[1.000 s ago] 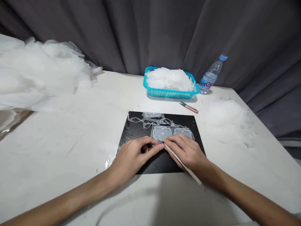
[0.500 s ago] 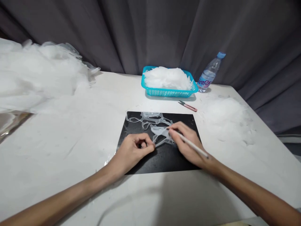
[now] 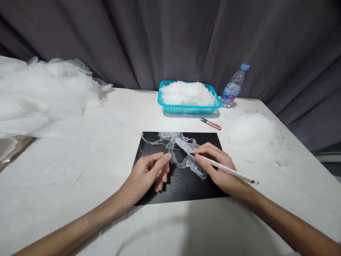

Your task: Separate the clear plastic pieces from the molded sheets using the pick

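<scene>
A translucent, lacy film piece [image 3: 197, 170] with whitish raised outlines lies loosely on a black mat [image 3: 183, 188]. My left hand [image 3: 151, 170] is at the film's left edge, thumb and index together, the other fingers curled loosely below. My right hand [image 3: 215, 165] grips a slim white stick [image 3: 229, 170] like a pen, its dark tip pointing left over the film. A pale strip of film [image 3: 183, 145] stretches up and left from that tip. Whether the tip touches the film is too small to tell.
A turquoise basket [image 3: 190, 109] heaped with white film pieces stands at the back beside a water bottle [image 3: 233, 87]. Pink-handled thread snips [image 3: 211, 123] lie before it. White translucent piles sit at left [image 3: 50, 92] and right [image 3: 253, 135]. A dark curtain [image 3: 160, 39] hangs behind.
My left hand's lower fingers have loosened and hang down. The film has shifted, with a part now spread lower right. My right hand and the stick have moved slightly right and lower in view.
</scene>
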A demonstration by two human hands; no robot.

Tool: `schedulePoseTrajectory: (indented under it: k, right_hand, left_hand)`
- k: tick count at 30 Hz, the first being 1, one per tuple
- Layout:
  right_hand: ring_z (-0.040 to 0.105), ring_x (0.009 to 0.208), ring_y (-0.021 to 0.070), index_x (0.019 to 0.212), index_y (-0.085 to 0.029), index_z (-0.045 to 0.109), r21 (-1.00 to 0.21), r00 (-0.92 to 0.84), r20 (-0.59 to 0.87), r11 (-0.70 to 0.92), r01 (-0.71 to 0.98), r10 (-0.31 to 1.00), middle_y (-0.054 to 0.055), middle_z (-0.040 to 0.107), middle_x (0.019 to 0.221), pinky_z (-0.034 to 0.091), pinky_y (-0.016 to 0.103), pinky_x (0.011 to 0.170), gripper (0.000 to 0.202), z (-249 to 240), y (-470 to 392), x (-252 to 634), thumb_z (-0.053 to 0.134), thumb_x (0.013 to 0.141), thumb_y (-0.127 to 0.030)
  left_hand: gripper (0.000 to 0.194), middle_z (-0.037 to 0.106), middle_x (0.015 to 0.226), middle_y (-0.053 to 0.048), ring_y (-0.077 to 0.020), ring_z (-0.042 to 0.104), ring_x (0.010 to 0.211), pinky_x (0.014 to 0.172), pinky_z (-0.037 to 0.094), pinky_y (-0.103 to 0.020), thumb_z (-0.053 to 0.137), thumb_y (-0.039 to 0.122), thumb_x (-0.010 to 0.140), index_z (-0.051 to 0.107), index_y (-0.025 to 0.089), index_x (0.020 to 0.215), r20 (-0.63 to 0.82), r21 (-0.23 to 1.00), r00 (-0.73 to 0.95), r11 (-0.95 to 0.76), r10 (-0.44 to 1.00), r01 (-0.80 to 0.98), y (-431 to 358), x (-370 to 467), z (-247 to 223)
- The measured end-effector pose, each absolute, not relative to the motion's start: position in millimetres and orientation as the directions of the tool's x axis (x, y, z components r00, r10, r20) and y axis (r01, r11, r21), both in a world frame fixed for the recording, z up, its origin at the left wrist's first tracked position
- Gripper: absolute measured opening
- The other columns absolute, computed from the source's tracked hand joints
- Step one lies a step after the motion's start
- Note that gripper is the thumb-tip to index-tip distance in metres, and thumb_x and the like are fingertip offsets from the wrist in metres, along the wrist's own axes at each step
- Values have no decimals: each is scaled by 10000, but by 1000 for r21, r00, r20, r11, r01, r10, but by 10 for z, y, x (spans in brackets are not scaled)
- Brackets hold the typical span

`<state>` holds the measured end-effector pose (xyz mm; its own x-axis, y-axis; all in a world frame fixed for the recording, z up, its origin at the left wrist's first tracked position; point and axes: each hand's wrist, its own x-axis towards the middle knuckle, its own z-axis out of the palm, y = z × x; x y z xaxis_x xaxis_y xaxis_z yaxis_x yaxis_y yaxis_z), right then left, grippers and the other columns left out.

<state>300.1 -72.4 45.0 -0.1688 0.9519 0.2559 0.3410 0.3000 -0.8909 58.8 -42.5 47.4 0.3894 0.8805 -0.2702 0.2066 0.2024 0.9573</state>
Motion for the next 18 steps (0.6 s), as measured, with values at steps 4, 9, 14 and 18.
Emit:
schedulePoseTrajectory:
  k: [4,9,14,18]
  right_hand:
    - [683,948,175,1098,-220,744,-879,-260,283,358,315,923,54,723,1035,540,303,834,158,377,-821,2881,612,1017,-254]
    - [648,818,151,1182,-234,738,-873,-393,255,386,300,883,22,692,925,554,303,788,215,353,-862,2874,654,985,-219]
    - [665,858,166,1115,-248,755,-851,-430,289,436,294,855,33,704,948,563,327,815,180,445,-847,2958,641,988,-193]
    - [654,882,180,1013,-224,748,-796,-310,375,474,375,874,39,709,925,533,334,808,93,416,-769,3013,660,988,-206]
  left_hand:
    - [526,783,885,-97,-217,770,772,705,648,-304,614,646,946,717,132,980,-246,966,464,252,851,52,-421,634,442]
    - [357,786,893,-52,-216,779,863,913,639,-353,758,495,896,748,146,975,-320,943,466,326,825,70,-358,593,419]
    - [343,809,1024,-67,-213,780,913,937,631,-336,779,468,878,778,160,1030,-322,943,478,323,817,83,-348,561,442]
    - [319,814,1016,-64,-204,784,909,944,624,-322,773,461,883,778,159,988,-323,943,481,319,815,92,-350,570,465]
